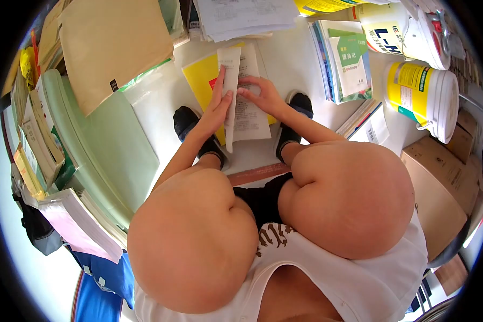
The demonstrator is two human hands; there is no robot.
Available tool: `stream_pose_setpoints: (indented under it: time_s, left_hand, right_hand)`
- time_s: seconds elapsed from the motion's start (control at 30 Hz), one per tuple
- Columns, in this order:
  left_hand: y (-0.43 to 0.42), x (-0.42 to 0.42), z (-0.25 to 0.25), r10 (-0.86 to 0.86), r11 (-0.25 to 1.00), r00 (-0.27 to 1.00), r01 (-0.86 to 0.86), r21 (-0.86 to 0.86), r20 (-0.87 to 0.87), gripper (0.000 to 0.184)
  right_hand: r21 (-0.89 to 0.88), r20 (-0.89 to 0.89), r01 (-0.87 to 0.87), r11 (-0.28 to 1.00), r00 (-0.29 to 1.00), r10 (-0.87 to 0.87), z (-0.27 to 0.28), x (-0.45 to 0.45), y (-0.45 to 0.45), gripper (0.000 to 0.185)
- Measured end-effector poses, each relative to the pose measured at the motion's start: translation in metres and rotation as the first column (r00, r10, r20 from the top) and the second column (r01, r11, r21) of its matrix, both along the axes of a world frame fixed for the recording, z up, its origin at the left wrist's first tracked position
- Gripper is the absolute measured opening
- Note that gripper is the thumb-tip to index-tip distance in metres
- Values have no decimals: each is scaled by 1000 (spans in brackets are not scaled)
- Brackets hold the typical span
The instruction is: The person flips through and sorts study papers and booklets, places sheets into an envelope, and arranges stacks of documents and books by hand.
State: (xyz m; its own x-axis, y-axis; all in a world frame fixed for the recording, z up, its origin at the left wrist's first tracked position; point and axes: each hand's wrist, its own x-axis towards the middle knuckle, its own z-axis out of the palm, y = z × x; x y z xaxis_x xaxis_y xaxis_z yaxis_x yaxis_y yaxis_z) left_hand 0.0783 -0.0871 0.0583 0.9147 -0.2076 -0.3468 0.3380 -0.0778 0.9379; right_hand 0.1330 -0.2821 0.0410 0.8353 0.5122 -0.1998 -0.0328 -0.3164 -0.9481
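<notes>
Low between my feet, my left hand (217,111) has its fingers along a narrow, upright folded part of white printed paper (230,75), gripping its left side. My right hand (264,96) is on the other side, with thumb and forefinger curved against the paper's right edge. A printed page (255,121) lies flat under my right hand. Beneath it, a yellow booklet or folder (196,75) with a red patch sticks out to the left. The undersides of my fingertips are hidden.
Loose printed sheets (247,19) lie ahead. A brown envelope (112,48) rests by a pale green panel (118,139) at left. Books (349,64), a yellow-and-white bucket (418,96) and cardboard boxes (440,172) stand at right. My dark shoes (187,122) flank the papers.
</notes>
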Motion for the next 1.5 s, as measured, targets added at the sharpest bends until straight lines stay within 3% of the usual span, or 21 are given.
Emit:
stream_pose_setpoints:
  time_s: [0.17,0.5,0.6,0.77,1.0,1.17,1.27,1.4,1.47,1.5]
  left_hand:
    - [1,2,4,-3,999,1000,4,-40,25,63]
    - [5,-1,-10,-24,1000,998,25,-4,53,70]
    - [8,-1,-8,-52,998,992,48,39,119,69]
    - [16,-3,-3,18,998,999,-22,-65,-50,33]
    - [18,-1,-9,206,971,978,-202,-125,23,27]
    - [18,0,-6,219,939,970,-238,-250,-102,24]
    - [19,-1,-14,197,948,980,-199,-250,-32,22]
    - [18,1,-9,177,956,982,-188,-224,-67,23]
    - [15,2,-8,112,988,988,-99,-120,102,24]
    - [15,3,-6,111,988,989,-99,-120,102,24]
  right_hand:
    - [40,-196,33,999,980,-25,4,0,1,37]
    - [13,-141,9,1000,990,-7,-2,-1,0,42]
    - [-4,-36,66,998,997,-66,-10,1,-3,52]
    - [-19,-47,16,1000,999,-17,-6,6,-7,46]
    - [-9,38,-11,1000,999,11,4,9,-12,39]
    - [-41,-50,-8,999,999,6,13,11,-16,37]
    - [1,-75,-17,1000,997,17,19,11,-17,40]
    - [10,-27,7,1000,1000,-7,23,9,-12,43]
    - [28,-47,20,999,999,-19,25,10,-11,42]
    - [28,-48,21,999,999,-19,28,11,-10,42]
